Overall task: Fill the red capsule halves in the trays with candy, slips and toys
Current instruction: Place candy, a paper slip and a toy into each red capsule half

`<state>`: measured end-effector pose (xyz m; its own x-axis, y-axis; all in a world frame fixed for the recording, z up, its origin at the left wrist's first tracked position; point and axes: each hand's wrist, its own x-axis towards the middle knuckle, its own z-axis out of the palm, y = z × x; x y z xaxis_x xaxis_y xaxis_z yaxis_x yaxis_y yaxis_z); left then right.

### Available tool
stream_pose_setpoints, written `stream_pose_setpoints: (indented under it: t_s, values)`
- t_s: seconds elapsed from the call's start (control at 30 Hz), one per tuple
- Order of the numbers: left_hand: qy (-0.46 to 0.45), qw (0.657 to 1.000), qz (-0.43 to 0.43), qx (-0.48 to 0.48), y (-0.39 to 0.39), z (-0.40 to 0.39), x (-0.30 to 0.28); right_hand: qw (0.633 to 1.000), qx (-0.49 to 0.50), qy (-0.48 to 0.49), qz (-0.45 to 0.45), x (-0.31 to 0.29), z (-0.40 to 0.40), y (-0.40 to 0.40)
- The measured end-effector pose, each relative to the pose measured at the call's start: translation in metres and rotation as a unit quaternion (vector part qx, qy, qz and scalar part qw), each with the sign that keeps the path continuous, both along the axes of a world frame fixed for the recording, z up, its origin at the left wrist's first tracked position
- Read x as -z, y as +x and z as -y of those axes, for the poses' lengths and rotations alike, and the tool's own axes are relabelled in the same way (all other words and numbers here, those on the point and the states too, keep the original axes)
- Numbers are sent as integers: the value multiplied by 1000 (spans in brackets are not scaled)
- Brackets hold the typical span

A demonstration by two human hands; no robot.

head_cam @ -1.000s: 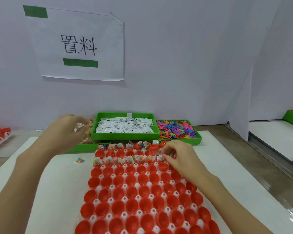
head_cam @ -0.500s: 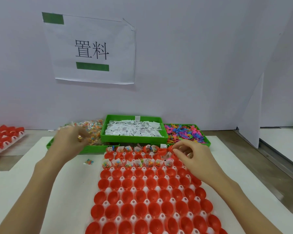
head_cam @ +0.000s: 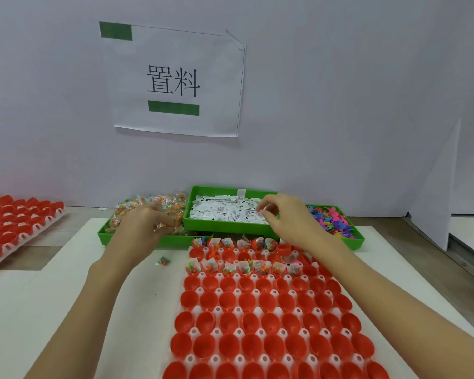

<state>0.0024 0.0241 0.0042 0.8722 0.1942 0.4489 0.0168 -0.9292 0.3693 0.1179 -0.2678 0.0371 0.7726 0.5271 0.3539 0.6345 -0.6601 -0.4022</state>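
Left hand (head_cam: 145,225) gathers candy (head_cam: 159,205) from its bin, fingers curled on wrappers. Right hand (head_cam: 288,217) pinches at slips (head_cam: 222,212), restocking for the empty red halves (head_cam: 257,321) below.

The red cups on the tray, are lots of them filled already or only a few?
Only a few. The far rows of the tray hold candy packets and slips. Now the left hand digs in the candy bin and the right hand reaches into the slip bin. The near red cups sit empty, as does the side tray.
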Motion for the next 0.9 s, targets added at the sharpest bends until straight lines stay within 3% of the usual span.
stream_pose_setpoints:
  t_s: [0.3,0.4,0.7,0.9]
  values:
    - [-44,993,75,-73,0,-5,-19,987,40,-155,-30,5,-23,34]
    - [-112,986,105,-60,-1,13,-36,984,60,-169,-13,6,-28,38]
    - [-340,933,86,80,-12,88,-75,992,72,-97,40,15,-18,38]
    - [-388,916,10,96,-13,106,-76,993,60,79,-71,16,-1,37]
